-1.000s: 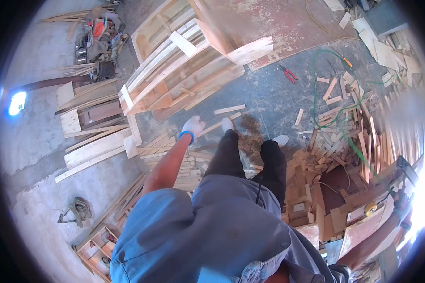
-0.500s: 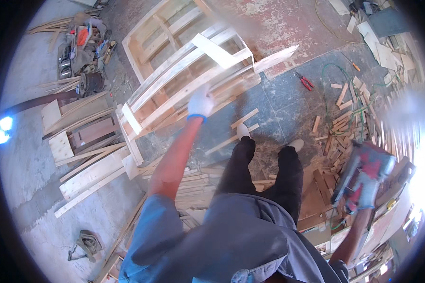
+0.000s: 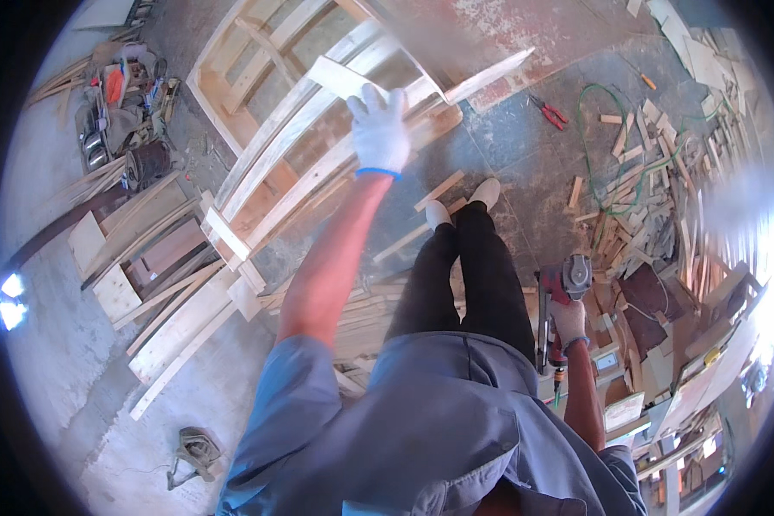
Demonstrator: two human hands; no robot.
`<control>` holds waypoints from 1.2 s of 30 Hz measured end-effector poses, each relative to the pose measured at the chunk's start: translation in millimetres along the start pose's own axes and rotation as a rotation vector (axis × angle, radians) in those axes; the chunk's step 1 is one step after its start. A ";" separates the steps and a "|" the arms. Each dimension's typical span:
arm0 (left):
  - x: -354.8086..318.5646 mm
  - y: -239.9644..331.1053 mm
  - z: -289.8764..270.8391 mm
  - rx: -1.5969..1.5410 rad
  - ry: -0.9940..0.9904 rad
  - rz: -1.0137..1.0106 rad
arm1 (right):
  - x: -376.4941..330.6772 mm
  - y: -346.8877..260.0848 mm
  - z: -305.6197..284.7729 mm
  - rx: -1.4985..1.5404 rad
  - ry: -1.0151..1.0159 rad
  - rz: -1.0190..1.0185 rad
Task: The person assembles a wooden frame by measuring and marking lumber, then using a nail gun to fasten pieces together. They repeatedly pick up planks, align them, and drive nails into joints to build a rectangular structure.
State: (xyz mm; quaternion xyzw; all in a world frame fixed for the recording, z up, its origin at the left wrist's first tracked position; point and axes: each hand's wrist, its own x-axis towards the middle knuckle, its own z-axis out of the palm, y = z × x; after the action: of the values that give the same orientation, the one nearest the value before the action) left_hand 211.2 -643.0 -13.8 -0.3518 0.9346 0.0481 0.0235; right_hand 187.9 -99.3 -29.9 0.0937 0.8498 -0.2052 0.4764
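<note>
Left arm (image 3: 334, 267): extended forward, forearm bare | Left hand (image 3: 380, 142): gloved, back uppermost, fingers spread | Right arm (image 3: 583, 396): held lower, closer to the trunk (image 3: 439, 413) | Right hand (image 3: 569, 322): gloved, fingers curled in a grip | Legs (image 3: 494, 271): close together, right foot (image 3: 487, 193) slightly ahead of left
</note>
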 end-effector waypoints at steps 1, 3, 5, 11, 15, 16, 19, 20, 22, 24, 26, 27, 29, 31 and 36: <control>1.7 -1.9 2.2 -0.005 0.010 0.006 | 8.6 3.9 7.7 -0.014 0.012 -0.002; 3.3 -6.6 4.0 -0.011 0.035 0.018 | 20.8 6.9 12.6 -0.060 0.033 -0.033; 1.2 -7.9 5.5 -0.041 0.044 0.016 | 29.8 3.9 14.9 -0.124 0.053 -0.094; -7.9 -37.6 -21.2 -0.144 0.011 0.113 | 52.1 -10.4 15.0 -0.073 0.105 -0.136; -13.1 -72.3 -56.2 -0.337 0.132 -0.038 | 50.0 -40.9 9.6 0.026 0.073 -0.103; -5.7 -75.8 -72.3 -0.363 0.191 -0.045 | 53.9 -39.2 10.3 0.027 0.071 -0.080; 18.3 -129.8 -107.7 -0.226 0.342 -0.122 | 60.1 -32.2 20.3 0.076 0.085 -0.069; 27.8 -158.8 -114.0 -0.349 0.311 -0.200 | 59.8 -32.1 26.0 0.084 0.120 -0.089; 53.5 -200.3 -127.8 -0.635 0.278 -0.321 | 60.0 -29.3 37.8 0.087 0.135 -0.085; 86.4 -212.4 -134.4 -0.858 0.251 -0.382 | 53.0 -27.2 49.2 0.114 0.125 0.006; 119.7 -239.9 -120.3 -0.848 0.088 -0.341 | 43.6 -28.0 66.4 0.176 0.170 0.012; 134.8 -247.8 -107.4 -0.904 0.006 -0.365 | 38.6 -31.1 73.7 0.179 0.168 0.021; 158.5 -274.6 -65.2 -0.895 -0.201 -0.269 | 25.4 -40.1 84.3 0.178 0.154 0.036; 179.1 -288.5 -26.4 -0.926 -0.383 -0.214 | 8.7 -55.6 97.0 0.191 0.121 0.151; 192.5 -252.5 18.7 -1.012 -0.763 -0.137 | -28.7 -103.1 140.8 0.219 0.138 0.250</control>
State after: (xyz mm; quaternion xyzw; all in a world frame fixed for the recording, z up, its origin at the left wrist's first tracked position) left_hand 233.3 -956.0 -65.9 -0.3362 0.6974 0.6042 0.1886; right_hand 275.1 -252.5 -43.9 0.2640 0.8348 -0.2286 0.4256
